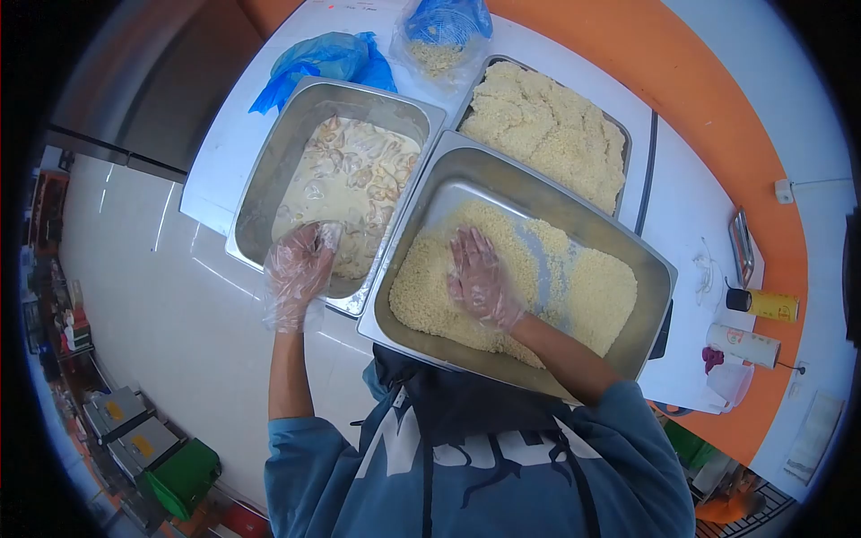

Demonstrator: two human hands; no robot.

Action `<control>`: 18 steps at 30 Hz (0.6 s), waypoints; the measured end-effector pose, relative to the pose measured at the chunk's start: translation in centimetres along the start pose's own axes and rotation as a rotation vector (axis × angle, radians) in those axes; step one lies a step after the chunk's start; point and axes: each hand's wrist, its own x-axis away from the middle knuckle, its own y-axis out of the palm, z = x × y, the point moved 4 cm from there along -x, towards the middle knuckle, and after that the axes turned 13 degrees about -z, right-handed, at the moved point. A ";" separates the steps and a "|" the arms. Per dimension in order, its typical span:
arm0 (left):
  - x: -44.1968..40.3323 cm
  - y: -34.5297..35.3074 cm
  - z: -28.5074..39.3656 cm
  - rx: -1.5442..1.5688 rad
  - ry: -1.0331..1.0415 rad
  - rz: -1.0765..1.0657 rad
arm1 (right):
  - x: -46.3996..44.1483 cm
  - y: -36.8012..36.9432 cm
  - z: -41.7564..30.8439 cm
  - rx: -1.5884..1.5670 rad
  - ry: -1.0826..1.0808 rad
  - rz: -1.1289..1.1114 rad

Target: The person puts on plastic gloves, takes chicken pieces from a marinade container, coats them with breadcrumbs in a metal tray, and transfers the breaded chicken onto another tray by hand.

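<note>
My left hand [300,266], in a clear plastic glove, is at the near left side of a deep steel pan [257,193]. Its fingers curl together over the batter; whatever they hold, if anything, is hidden. Inside that pan, several pieces of raw meat [372,175], which look like chicken, lie in pale, milky batter [309,211]. My right hand [482,276], gloved too, rests palm down with fingers stretched out on pale yellow crumbs [426,287]. These crumbs spread across a second, wider steel pan [650,291] right beside the first.
Behind the crumb pan stands a tray heaped with crumb-covered pieces [547,130]. A blue plastic bag [327,63] and a clear bag with crumbs [437,56] lie at the back of the white table [224,152]. To the right are a yellow can [773,306] and a clear container [731,384].
</note>
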 end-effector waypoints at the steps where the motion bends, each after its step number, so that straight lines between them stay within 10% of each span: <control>1: 0.1 0.0 0.0 -0.005 0.011 -0.001 | -0.6 -0.1 0.2 -0.015 0.015 0.018; 5: 0.2 -0.3 0.9 -0.008 -0.009 -0.005 | -1.5 -2.1 0.4 -0.087 0.004 0.018; 8: 0.4 0.1 0.3 -0.048 -0.007 0.021 | 0.3 -1.2 3.3 -0.456 -0.279 0.410; 11: 0.5 -0.1 0.1 -0.098 -0.005 0.017 | 3.0 2.9 8.2 -1.331 -0.078 0.216; 14: 0.4 -0.2 0.1 -0.071 0.007 -0.008 | 7.4 5.3 8.2 -0.679 -0.049 0.120; 18: 0.3 0.0 -0.1 -0.079 0.038 0.028 | 11.7 7.9 5.2 -1.343 0.188 -0.339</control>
